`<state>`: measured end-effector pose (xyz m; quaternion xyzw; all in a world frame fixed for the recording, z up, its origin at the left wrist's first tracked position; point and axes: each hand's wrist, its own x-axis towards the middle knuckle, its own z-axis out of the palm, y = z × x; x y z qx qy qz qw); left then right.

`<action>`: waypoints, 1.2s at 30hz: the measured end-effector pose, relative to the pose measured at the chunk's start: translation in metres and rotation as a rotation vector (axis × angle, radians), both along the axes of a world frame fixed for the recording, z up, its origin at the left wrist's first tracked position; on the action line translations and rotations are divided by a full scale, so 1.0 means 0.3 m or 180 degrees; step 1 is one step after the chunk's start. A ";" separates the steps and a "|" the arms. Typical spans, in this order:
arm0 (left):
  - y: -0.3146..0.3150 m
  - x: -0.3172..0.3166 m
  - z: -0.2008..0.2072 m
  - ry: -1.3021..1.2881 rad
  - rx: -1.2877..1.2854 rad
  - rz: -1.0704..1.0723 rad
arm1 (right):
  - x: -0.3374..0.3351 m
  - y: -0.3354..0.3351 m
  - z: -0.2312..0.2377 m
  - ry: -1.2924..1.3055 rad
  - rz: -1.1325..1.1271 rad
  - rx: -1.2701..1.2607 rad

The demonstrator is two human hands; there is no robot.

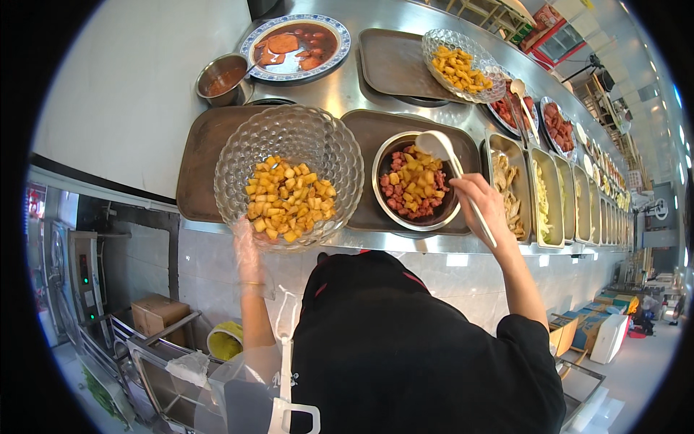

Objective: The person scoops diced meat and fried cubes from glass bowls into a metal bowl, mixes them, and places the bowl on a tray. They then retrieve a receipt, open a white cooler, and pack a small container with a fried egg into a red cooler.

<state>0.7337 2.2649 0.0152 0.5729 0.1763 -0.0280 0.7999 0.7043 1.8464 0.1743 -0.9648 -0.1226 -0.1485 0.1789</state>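
Note:
My right hand (478, 206) is closed round the handle of a white serving spoon (432, 145). The spoon's bowl hangs over the far right rim of a round metal bowl (383, 206). Inside that bowl, yellow-brown cubes (418, 177) lie on top of diced pink meat (394, 194). At the near left edge of a large clear textured bowl (338, 155), my left hand (246, 246), in a thin clear glove, grips the rim; its fingers are partly hidden and blurred. Golden cubes (285, 202) are heaped in the near part of this clear bowl.
Brown trays (199, 163) lie under both bowls. Behind stand a blue-rimmed plate of food in red sauce (262, 32), a metal pot (219, 74) and another clear bowl with yellow pieces (435, 45). Metal food pans (510, 181) run along the counter to the right.

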 end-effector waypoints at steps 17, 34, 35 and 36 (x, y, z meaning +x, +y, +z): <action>0.001 -0.010 -0.008 -0.0255 0.0118 0.0068 | -0.087 0.034 0.017 0.0306 0.0311 0.0234; -0.026 -0.005 0.009 -0.0047 0.0132 0.0299 | 0.150 0.318 0.044 -0.0111 0.1183 0.0308; -0.029 -0.002 0.016 -0.0017 0.0074 0.0277 | 0.177 0.347 0.025 -0.0057 0.1245 0.0165; -0.033 0.002 0.022 -0.0045 -0.0050 0.0237 | 0.210 0.376 0.004 -0.0056 0.1352 0.0066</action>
